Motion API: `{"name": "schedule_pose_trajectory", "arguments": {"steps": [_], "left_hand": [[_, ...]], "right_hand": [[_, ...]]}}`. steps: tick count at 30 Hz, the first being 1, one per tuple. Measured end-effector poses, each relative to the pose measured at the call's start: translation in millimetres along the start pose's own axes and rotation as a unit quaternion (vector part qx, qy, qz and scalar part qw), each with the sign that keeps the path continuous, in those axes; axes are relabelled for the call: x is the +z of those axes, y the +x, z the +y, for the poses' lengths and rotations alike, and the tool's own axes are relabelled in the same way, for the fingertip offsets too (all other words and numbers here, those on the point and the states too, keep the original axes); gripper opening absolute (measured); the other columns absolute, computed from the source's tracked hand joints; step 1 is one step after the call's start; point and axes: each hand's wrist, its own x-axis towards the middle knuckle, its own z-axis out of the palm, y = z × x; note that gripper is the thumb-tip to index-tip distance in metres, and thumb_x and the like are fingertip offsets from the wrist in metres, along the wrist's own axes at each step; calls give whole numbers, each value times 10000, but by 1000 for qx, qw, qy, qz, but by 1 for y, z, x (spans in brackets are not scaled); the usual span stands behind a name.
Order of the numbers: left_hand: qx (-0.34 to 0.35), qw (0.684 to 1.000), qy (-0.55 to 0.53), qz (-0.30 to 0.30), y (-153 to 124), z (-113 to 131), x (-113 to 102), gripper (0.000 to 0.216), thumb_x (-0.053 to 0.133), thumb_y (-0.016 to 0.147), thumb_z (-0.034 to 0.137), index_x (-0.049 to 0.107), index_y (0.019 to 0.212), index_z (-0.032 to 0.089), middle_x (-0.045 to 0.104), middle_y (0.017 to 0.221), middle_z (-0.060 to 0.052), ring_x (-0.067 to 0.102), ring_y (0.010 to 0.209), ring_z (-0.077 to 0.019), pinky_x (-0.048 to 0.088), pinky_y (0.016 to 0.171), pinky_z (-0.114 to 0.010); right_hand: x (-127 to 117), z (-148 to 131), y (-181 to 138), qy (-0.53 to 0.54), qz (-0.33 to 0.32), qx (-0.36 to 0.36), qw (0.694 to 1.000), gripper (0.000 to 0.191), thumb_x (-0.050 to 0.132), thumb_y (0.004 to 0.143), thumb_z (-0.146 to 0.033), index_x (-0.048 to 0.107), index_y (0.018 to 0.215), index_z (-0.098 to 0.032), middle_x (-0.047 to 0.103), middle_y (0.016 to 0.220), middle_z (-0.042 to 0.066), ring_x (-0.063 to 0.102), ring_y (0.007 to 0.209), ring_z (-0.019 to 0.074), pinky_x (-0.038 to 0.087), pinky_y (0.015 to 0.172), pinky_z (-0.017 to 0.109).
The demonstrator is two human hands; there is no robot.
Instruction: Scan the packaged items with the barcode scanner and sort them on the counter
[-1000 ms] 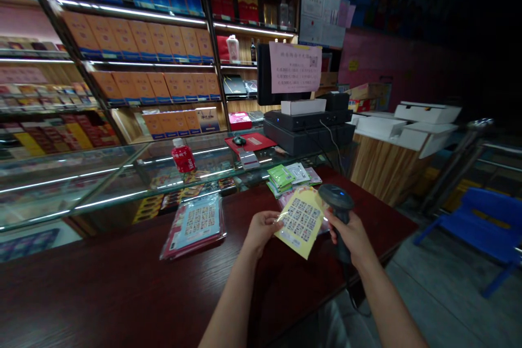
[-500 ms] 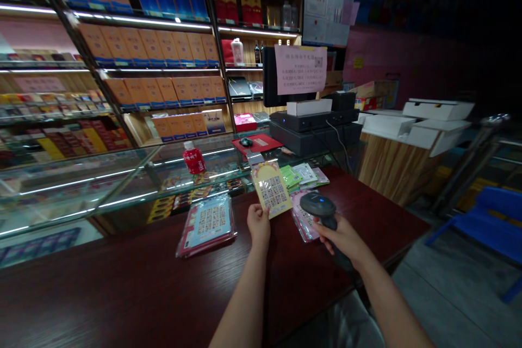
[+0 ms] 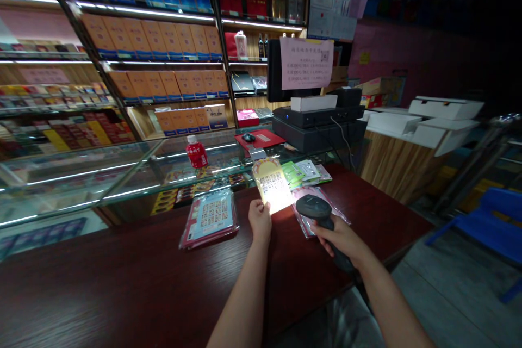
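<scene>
My left hand holds a yellow sticker sheet upright by its lower corner, over the dark red wooden counter. The sheet's lower half glows bright with light from the scanner. My right hand grips a black handheld barcode scanner, its head pointed at the sheet from the right. Under the scanner lies a pink packet of sheets.
A red and blue sticker pack lies left of my hands. Green and white packets lie behind. A glass display case carries a red-labelled bottle. Behind the case are shelves of boxes. A register with monitor stands at back right, a blue chair far right.
My left hand lifted the yellow sheet from flat in both hands to upright. The right hand let go of the sheet and aimed the scanner; its light now brightens the sheet.
</scene>
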Motion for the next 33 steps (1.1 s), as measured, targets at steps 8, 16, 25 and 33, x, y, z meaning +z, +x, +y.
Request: {"name": "schedule_pose_trajectory", "arguments": {"steps": [8, 16, 25, 33], "left_hand": [[-4, 1000, -8, -5, -4, 10, 1, 171, 589, 700, 274, 461, 775, 189, 559, 615, 40, 548, 548, -103, 381, 528, -198], [0, 1000, -13, -7, -4, 11, 1, 166, 581, 704, 278, 462, 775, 187, 546, 607, 43, 537, 544, -100, 372, 525, -195], [7, 998, -54, -15, -3, 5, 0, 220, 611, 700, 315, 456, 796, 192, 588, 672, 25, 599, 611, -121, 469, 598, -237], [7, 998, -53, -15, -3, 5, -1, 221, 615, 703, 318, 459, 796, 193, 612, 709, 12, 635, 672, -141, 505, 644, -266]], "right_hand": [[0, 1, -1, 4, -9, 15, 1000, 363, 696, 674, -487, 501, 780, -201, 507, 465, -83, 432, 322, 79, 317, 305, 171], [1, 1, -2, -4, -14, 17, 1000, 352, 682, 691, -480, 497, 783, -194, 498, 458, -90, 426, 317, 74, 306, 304, 167], [0, -4, -6, 1, -20, 37, 999, 367, 696, 673, -485, 496, 786, -200, 508, 463, -88, 440, 330, 80, 320, 313, 173], [-2, -4, -8, -5, 14, 22, 1000, 360, 681, 691, -484, 513, 813, -189, 527, 471, -77, 440, 330, 74, 317, 306, 162]]}}
